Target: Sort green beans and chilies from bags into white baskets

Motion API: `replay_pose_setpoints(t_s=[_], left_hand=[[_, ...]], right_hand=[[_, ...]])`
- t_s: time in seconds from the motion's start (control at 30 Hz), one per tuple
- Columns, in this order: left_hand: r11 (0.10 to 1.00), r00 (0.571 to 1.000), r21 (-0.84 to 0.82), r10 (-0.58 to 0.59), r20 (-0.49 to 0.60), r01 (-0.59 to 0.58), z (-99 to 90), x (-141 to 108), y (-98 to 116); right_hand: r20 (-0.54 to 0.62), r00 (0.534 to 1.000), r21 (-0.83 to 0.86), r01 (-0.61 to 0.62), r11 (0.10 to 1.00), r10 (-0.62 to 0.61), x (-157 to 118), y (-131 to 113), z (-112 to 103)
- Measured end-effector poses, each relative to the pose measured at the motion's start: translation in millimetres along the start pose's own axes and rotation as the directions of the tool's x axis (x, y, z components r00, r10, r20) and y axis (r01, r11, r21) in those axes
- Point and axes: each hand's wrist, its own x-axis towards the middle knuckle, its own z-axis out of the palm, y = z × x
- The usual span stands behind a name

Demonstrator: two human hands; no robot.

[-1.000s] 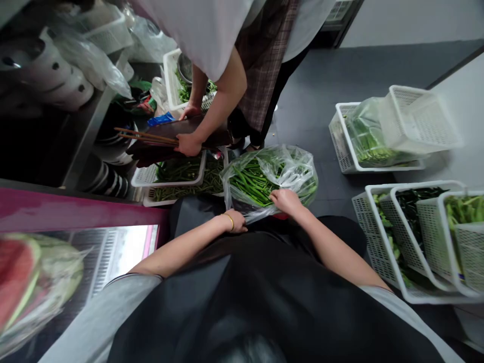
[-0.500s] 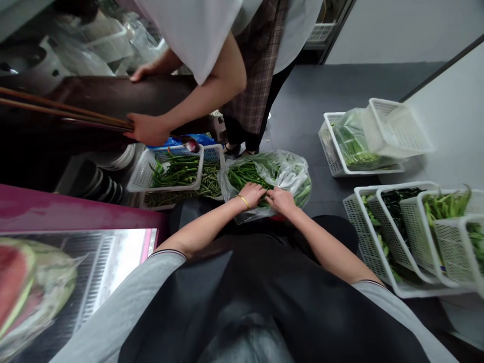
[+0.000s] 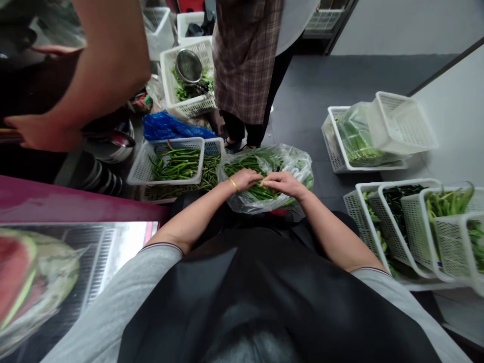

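Note:
Long thin green vegetable stalks [image 3: 260, 192] lie in a clear plastic bag [image 3: 297, 156] at my lap. Over them, my left hand [image 3: 245, 179], with a gold bracelet at its wrist, has its fingers pressed together. My right hand [image 3: 282, 184] meets it from the other side, thumb and fingers pinched, its tips nearly touching the left fingertips. Whatever is in the two pinches is hidden or too small to make out. A white basket [image 3: 166, 184] of green chili peppers [image 3: 176, 164] stands left of the bag, on top of another basket holding thin green beans [image 3: 209, 171].
Another person's arm [image 3: 109, 65] reaches in at upper left; their checked apron [image 3: 245, 65] is just beyond the bag. Vegetable baskets [image 3: 381, 242] stand at right, with a stacked basket [image 3: 340, 156] behind. A cut watermelon [image 3: 15, 277] lies at left. Blue plastic [image 3: 166, 126] covers something.
My hands have shifted slightly left and up, the right one now turned with its fingers pointing more to the left. The other person's arms moved left, uncovering a basket with a strainer.

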Motion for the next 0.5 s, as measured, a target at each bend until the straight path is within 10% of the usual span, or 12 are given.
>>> replay_pose_setpoints(t_s=[0.23, 0.5], left_hand=[[0.934, 0.981, 0.312, -0.135, -0.141, 0.173, -5.2, -3, 13], [0.936, 1.000, 0.353, 0.010, -0.029, 0.001, 5.6, -2, 16]], right_hand=[[-0.037, 0.842, -0.599, -0.450, 0.662, 0.539, 11, 20, 29], [-0.193, 0.934, -0.560, -0.358, 0.747, 0.302, 3, 7, 26]])
